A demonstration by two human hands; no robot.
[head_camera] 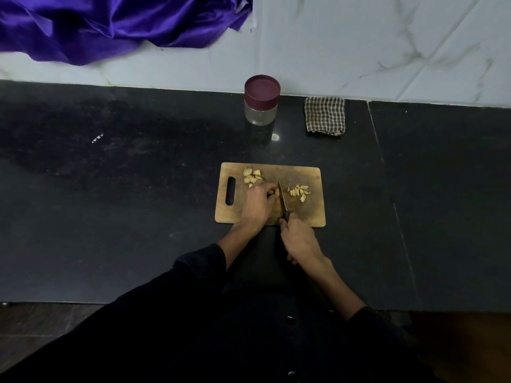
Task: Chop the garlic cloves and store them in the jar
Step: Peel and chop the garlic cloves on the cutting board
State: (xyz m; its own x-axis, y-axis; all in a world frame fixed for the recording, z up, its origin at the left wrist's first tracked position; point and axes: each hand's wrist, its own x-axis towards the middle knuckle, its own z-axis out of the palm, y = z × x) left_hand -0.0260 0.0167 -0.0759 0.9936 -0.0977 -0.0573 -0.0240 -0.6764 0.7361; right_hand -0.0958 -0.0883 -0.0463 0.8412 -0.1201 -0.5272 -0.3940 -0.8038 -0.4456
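Note:
A wooden cutting board (309, 214) lies on the dark counter. My left hand (258, 203) pinches a garlic clove (276, 192) against the board. My right hand (297, 237) grips the black handle of a knife (282, 199), whose blade stands right next to the clove. Whole cloves (252, 174) sit at the board's far left, above my left hand. Chopped garlic pieces (299, 191) lie to the right of the blade. A clear jar (261, 102) with a maroon lid on it stands behind the board near the wall.
A folded checkered cloth (325, 115) lies to the right of the jar. Purple satin fabric (110, 23) is draped over the wall ledge at the far left. The black counter (110, 203) stretches to both sides of the board.

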